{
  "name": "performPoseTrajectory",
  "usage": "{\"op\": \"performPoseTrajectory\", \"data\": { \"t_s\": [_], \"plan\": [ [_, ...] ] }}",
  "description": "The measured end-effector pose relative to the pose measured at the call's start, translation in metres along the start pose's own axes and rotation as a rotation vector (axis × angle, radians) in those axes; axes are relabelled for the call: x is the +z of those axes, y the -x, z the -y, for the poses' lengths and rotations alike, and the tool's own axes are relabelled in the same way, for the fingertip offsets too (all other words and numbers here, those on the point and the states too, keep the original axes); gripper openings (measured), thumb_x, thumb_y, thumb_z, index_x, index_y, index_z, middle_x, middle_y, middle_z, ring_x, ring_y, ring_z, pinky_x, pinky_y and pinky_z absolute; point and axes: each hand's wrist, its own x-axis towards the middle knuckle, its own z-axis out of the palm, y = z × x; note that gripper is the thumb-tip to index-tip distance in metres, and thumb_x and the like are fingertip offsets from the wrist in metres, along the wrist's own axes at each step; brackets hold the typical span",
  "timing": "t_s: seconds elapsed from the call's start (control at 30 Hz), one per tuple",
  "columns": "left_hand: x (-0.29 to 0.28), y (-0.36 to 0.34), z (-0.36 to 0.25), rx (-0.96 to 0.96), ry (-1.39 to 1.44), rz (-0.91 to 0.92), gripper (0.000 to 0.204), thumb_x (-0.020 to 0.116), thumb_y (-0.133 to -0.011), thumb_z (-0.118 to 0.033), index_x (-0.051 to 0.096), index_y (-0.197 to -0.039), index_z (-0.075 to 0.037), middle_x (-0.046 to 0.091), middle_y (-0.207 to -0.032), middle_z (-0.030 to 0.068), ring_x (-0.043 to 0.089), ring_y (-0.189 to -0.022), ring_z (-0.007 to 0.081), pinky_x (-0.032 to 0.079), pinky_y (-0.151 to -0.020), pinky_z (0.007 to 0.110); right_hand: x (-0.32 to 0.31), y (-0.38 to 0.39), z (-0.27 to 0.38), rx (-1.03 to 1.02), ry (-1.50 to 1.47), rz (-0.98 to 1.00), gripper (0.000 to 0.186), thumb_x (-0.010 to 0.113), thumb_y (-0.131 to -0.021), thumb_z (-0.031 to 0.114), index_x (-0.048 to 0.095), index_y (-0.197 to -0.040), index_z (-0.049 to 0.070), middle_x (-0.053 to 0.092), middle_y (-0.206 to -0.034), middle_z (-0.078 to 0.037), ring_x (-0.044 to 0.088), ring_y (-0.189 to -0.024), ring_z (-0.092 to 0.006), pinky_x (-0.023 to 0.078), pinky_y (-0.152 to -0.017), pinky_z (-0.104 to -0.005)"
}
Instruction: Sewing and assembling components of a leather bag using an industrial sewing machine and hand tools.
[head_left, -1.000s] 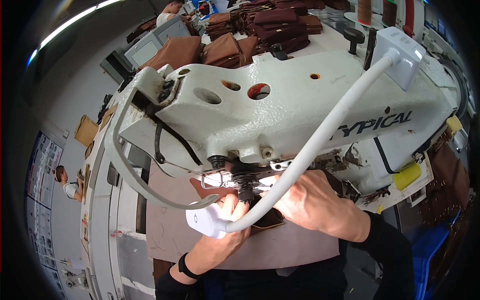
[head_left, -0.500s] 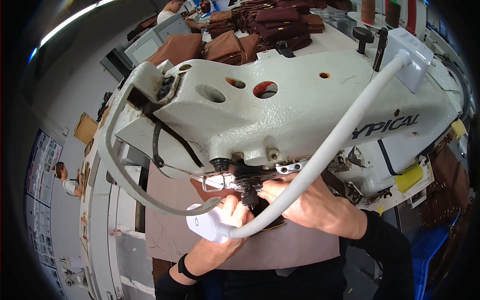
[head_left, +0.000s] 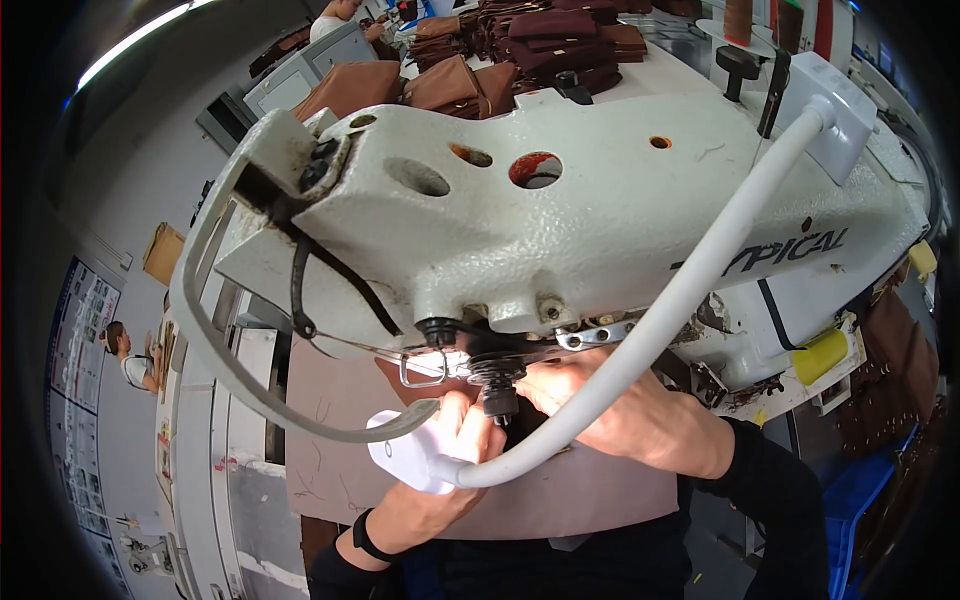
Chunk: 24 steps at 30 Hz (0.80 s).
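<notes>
A white sewing machine (head_left: 600, 230) spans the view, with its lit needle area low in the middle. Beneath the needle area lies a brown leather piece (head_left: 422, 396), mostly hidden by the machine head and my hands. My left hand (head_left: 476, 432) has its fingers curled close together on the piece, partly covered by the white lamp head (head_left: 408, 450). On the other side of the black tension knob (head_left: 498, 395), my right hand (head_left: 650, 420) bends in toward the leather, its fingertips mostly hidden. Dark material shows between the hands.
A mauve work surface (head_left: 590, 500) lies under my hands. The lamp's white bent arm (head_left: 690, 260) crosses in front of my right hand. Stacks of brown and maroon leather goods (head_left: 560, 50) cover the table behind. Thread spools (head_left: 737, 22) stand far right; two people sit farther off.
The view has shifted slightly, so the machine sits a little differently in the picture. Both hands stay near the needle area, and less of the dark material's yellowish edge shows between them.
</notes>
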Motion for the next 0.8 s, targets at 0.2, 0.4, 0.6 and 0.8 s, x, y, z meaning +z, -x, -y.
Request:
{"op": "performPoseTrajectory", "data": {
  "t_s": [0.2,0.4,0.6,0.8],
  "plan": [
    [0.0017,0.0003,0.0005,0.024,0.024,-0.021,0.044,0.071,-0.074,0.007,0.066,-0.117,0.004,0.064,-0.095,0.0162,0.063,-0.069,0.0275,0.052,-0.061,0.036,-0.0022,-0.0021,0.0002,-0.015,-0.015,0.003,0.011,0.064,-0.088,0.01,0.068,-0.095,0.003,0.067,-0.079,-0.015,0.07,-0.064,-0.032,0.056,-0.054,-0.0411],
    [0.0031,0.0029,-0.0009,0.015,-0.018,-0.008,0.046,0.071,-0.075,0.006,0.066,-0.121,0.005,0.064,-0.097,0.016,0.063,-0.07,0.0266,0.052,-0.064,0.036,-0.0061,-0.0036,0.0042,0.006,-0.007,0.032,0.009,0.064,-0.088,0.01,0.068,-0.093,0.003,0.066,-0.077,-0.014,0.069,-0.064,-0.0314,0.056,-0.055,-0.0415],
    [0.0013,0.0025,-0.0024,0.022,-0.01,-0.019,0.047,0.072,-0.077,0.004,0.066,-0.123,0.004,0.064,-0.098,0.016,0.063,-0.075,0.0265,0.052,-0.067,0.036,-0.0051,-0.0037,0.0039,-0.013,0.02,0.029,0.009,0.064,-0.088,0.01,0.068,-0.093,0.003,0.066,-0.077,-0.014,0.069,-0.063,-0.0315,0.055,-0.054,-0.0408],
    [-0.0048,-0.0016,-0.0049,-0.042,-0.003,0.093,0.047,0.072,-0.079,0.002,0.063,-0.125,0.005,0.061,-0.095,0.0165,0.062,-0.082,0.0313,0.051,-0.072,0.04,-0.0068,-0.0044,0.0052,-0.004,0.014,0.01,0.008,0.064,-0.087,0.01,0.067,-0.092,0.004,0.066,-0.076,-0.014,0.069,-0.063,-0.0321,0.055,-0.054,-0.0412]
  ]
}}
